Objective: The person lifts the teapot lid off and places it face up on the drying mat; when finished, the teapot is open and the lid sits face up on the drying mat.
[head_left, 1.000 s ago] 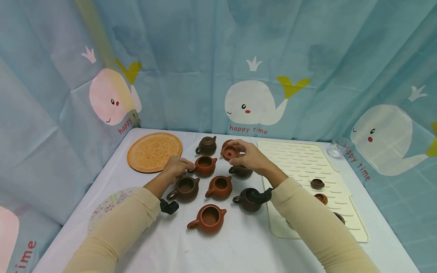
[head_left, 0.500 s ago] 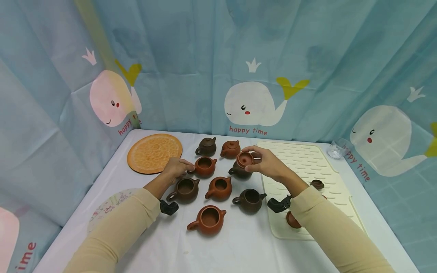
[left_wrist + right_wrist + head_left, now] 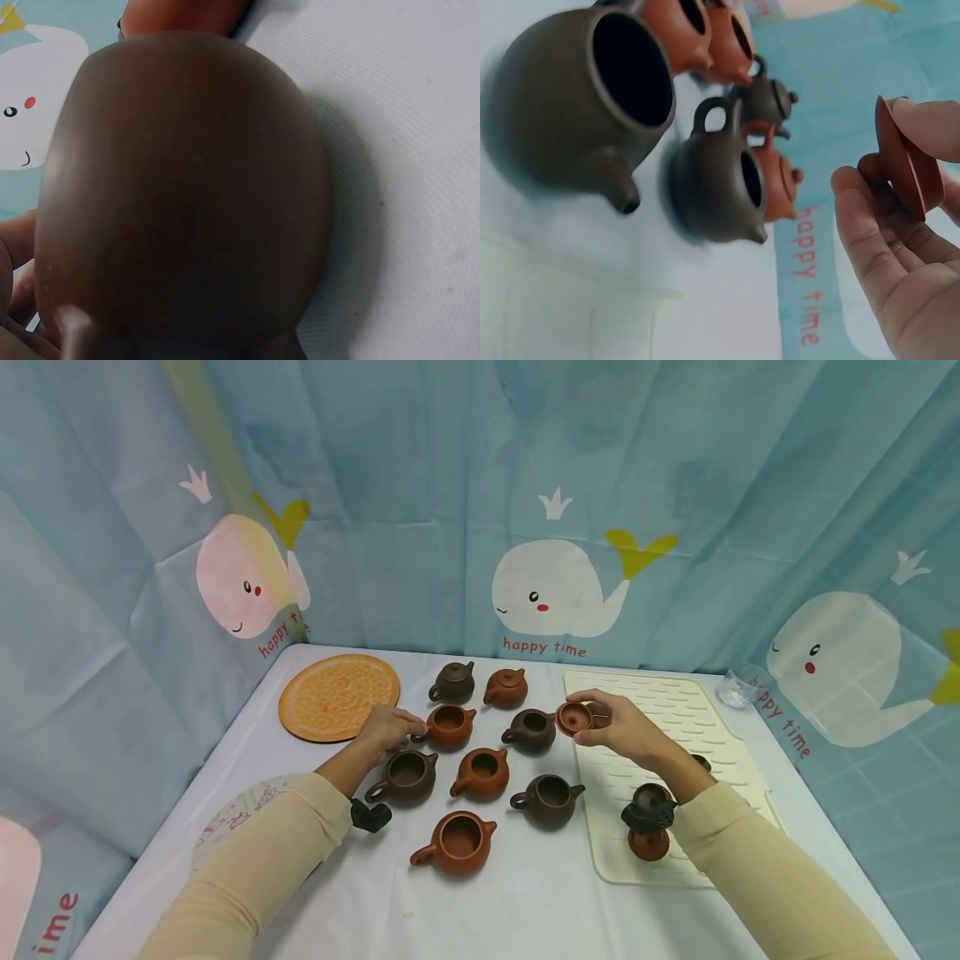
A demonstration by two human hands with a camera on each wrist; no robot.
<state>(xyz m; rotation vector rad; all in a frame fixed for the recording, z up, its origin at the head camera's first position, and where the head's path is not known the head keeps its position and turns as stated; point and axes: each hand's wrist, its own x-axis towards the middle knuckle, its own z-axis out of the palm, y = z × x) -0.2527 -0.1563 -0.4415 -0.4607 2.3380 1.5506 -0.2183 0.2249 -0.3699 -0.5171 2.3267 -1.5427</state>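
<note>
My right hand (image 3: 622, 727) pinches a reddish-brown teapot lid (image 3: 576, 718) by its rim, hollow underside facing up, over the left edge of the cream mat. In the right wrist view, the lid (image 3: 907, 161) is turned on edge, its knob close to a fingertip. My left hand (image 3: 386, 731) pinches the handle of an open red teapot (image 3: 450, 727), which stands on the table. A dark brown open teapot (image 3: 408, 777) stands just below that hand; its body (image 3: 187, 187) fills most of the left wrist view. Beside the held lid is a dark lidless teapot (image 3: 531, 730).
Lidded teapots, one dark (image 3: 453, 682) and one red (image 3: 506, 688), stand at the back. Nearer are red (image 3: 482, 774), dark (image 3: 549, 802) and red (image 3: 459, 843) open ones. Lids (image 3: 648, 845) lie on the cream mat (image 3: 622, 860). Also present are an orange round mat (image 3: 337, 697) and clear cup (image 3: 741, 687).
My right hand has carried the lid rightward and slightly nearer, from in front of the lidded red teapot to the cream mat's edge. My left hand has stayed at the red teapot's handle.
</note>
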